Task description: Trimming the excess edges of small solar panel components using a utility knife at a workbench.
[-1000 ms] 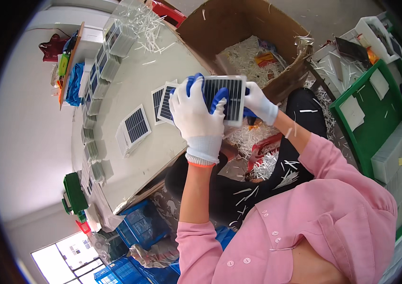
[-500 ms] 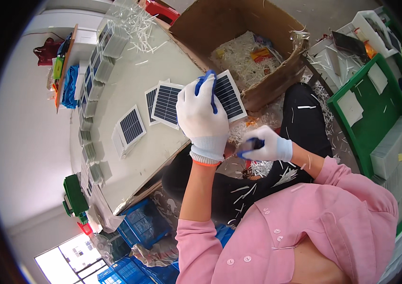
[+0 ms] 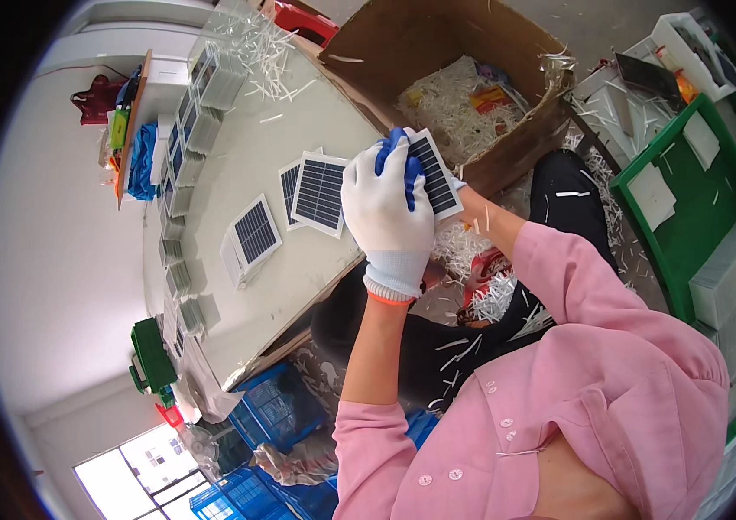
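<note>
My left hand, in a white glove with blue-coated fingers, grips a small solar panel with dark cells and a white border. That panel is held up off the table's near edge. Behind it lies my right hand, its fingers hidden; only a bit of the glove's cuff shows beside the panel. Close to my left hand, a solar panel rests on the table, overlapping another panel. Farther left a third panel sits on top of white-edged pieces.
Stacks of panels line the far side of the pale table. White strips are heaped at its upper end. A cardboard box with scraps stands beyond my hands. At right is a green tray; blue crates stand below the table.
My right hand has moved up from above my lap to behind the held panel. My left hand still grips the panel, which has hardly moved.
</note>
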A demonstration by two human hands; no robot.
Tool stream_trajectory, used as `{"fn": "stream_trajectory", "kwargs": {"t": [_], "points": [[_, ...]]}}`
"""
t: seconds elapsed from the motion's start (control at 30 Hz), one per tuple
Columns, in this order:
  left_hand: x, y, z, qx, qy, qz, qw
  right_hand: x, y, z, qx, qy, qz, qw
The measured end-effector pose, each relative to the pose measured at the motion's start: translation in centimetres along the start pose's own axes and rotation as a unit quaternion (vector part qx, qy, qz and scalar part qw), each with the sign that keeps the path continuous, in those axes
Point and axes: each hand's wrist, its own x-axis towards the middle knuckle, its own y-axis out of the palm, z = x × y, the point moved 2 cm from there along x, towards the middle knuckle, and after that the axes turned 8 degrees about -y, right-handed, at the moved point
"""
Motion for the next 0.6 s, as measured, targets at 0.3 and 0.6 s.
{"fn": "stream_trajectory", "kwargs": {"t": [0.3, 0.6], "points": [[-1.2, -2.0, 1.0, 0.063, -0.064, 0.005, 0.996, -9.5, -0.1, 14.5, -0.042, 0.028, 0.097, 0.994], [-0.5, -0.8, 0.3, 0.034, -0.045, -0.037, 0.998, -14.7, 0.2, 15.3, -0.242, -0.093, 0.324, 0.910]]}}
